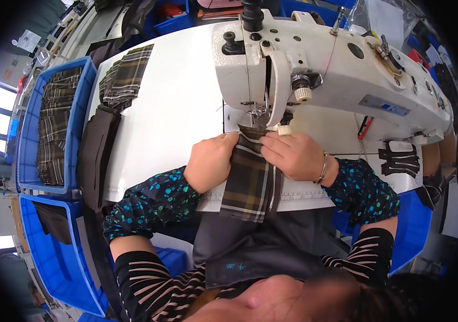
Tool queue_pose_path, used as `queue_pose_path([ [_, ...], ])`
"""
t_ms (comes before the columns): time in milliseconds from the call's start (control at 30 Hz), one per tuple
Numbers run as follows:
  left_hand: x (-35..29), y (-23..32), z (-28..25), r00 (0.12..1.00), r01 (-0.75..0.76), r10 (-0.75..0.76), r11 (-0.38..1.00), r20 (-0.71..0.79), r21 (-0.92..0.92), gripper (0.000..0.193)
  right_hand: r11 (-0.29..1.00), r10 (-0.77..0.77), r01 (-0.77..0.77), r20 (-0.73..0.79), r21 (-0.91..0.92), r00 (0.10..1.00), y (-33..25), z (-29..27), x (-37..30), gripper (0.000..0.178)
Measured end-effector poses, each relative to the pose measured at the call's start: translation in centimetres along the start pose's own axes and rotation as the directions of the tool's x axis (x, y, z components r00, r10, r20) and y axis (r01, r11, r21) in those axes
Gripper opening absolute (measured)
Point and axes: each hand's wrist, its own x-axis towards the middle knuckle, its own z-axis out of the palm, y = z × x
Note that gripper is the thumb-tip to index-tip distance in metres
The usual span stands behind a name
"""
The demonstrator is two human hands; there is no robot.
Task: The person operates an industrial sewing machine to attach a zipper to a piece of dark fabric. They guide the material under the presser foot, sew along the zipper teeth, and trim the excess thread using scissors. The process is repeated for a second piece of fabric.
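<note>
A brown plaid fabric piece (pixel 247 182) lies on the white sewing table (pixel 175 112), its far end under the presser foot (pixel 258 114) of a white industrial sewing machine (pixel 336 70). My left hand (pixel 211 161) presses down on the fabric's left edge. My right hand (pixel 292 154) pinches the fabric's right side just in front of the needle; a bracelet sits on that wrist. The fabric's near end hangs over the table's front edge onto my lap.
A stack of plaid pieces (pixel 127 75) and dark brown pieces (pixel 96 150) lie at the table's left. Blue bins (pixel 78 107) left hold more plaid fabric; another blue bin (pixel 41 252) sits below. Black zipper-like strips (pixel 400 158) lie at right.
</note>
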Motion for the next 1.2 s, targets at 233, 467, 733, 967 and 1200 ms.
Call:
queue_pose_path([
  [233, 0.0, 0.2, 0.3, 0.999, 0.03, -0.03, 0.999, 0.022, -0.036, 0.016, 0.994, 0.108, -0.107, -0.022, 0.013, 0.994, -0.5, 1.7, -0.4, 0.036],
  [467, 0.1, 0.9, 0.3, 0.988, -0.097, 0.093, 0.995, -0.125, -0.023, 0.043, 0.984, 0.162, -0.162, 0.01, 0.073, 0.987, 1.2, 2.3, -0.5, 0.036],
  [733, 0.0, 0.9, 0.7, 0.968, -0.23, 0.248, 0.942, -0.046, 0.246, 0.068, 0.984, 0.164, -0.166, 0.031, 0.06, 0.986, 1.1, 1.3, 0.1, 0.036],
  [967, -0.1, 1.6, 0.5, 0.971, -0.221, 0.237, 0.916, -0.008, 0.335, 0.069, 0.995, 0.068, -0.075, -0.098, -0.069, 0.993, 1.6, 0.6, -0.2, 0.031],
  [1200, 0.4, 1.7, 0.8, 0.956, -0.261, 0.29, 0.908, -0.043, 0.328, 0.059, 0.985, 0.092, -0.105, -0.097, -0.14, 0.991, 1.2, 0.9, 0.5, 0.023],
])
